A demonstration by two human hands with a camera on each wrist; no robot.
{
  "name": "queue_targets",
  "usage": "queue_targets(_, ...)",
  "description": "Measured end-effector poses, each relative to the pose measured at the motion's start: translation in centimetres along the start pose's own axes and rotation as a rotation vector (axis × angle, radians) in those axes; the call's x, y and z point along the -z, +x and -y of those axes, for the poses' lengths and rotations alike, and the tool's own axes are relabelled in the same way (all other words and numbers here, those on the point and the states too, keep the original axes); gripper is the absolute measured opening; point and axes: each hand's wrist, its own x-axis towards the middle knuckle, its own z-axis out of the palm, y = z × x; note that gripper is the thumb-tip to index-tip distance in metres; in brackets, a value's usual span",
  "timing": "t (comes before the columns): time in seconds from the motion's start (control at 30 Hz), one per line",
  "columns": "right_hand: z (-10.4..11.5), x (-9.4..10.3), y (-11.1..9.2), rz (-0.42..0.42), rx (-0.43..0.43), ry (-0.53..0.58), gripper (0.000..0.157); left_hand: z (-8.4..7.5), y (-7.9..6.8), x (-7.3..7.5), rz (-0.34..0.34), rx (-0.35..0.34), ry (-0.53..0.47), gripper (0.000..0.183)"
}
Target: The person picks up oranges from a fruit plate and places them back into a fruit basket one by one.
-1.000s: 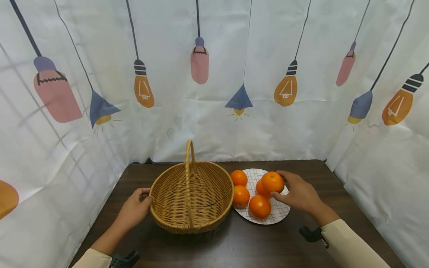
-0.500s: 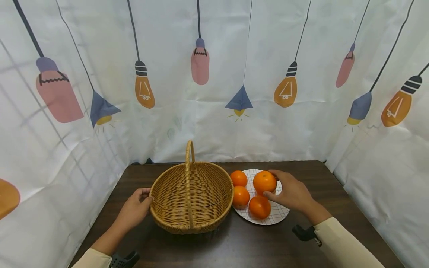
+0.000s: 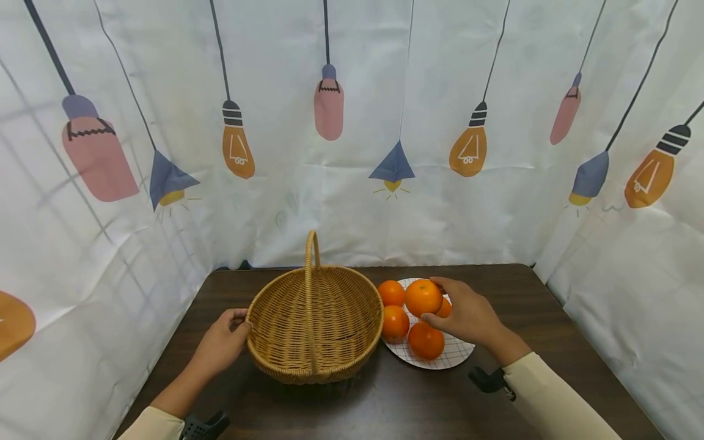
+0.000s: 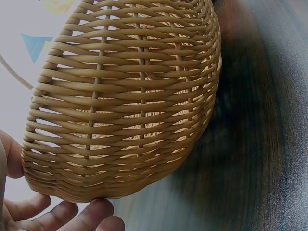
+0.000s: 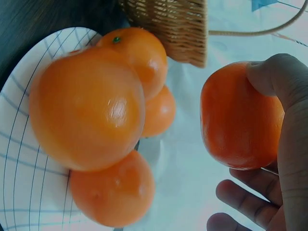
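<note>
My left hand [image 3: 221, 343] grips the left rim of a wicker basket [image 3: 275, 330] with a tall hoop handle. In the left wrist view, the thumb sits at the rim and the fingertips [image 4: 98, 211] lie along the weave [image 4: 130, 106]. Between thumb and fingers, my right hand [image 3: 467, 311] holds an orange [image 3: 423, 297] above a round plate [image 3: 456, 349] with a grid pattern. The right wrist view has this smooth orange [image 5: 240, 115] raised clear of the others. Several more oranges [image 3: 426, 340] rest on the plate, one partly hidden behind the held one.
Both basket and plate stand on a dark wooden table [image 3: 385, 403], the basket's right side right beside the plate. A white curtain [image 3: 352, 208] printed with lamps hangs behind and at both sides. The basket handle [image 3: 309, 293] arches over its middle.
My right hand has carried the orange leftward over the plate, closer to the basket, uncovering part of the orange behind it. The left hand and the basket stay in place.
</note>
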Motion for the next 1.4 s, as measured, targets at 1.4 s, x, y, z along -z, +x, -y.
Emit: queue_targets(1.4, 4.6, -1.5, 2.1, 0.002, 0.064, 0.062, 0.081, 0.0, -0.4, -0.2, -0.008, -0.005, -0.028, 0.049)
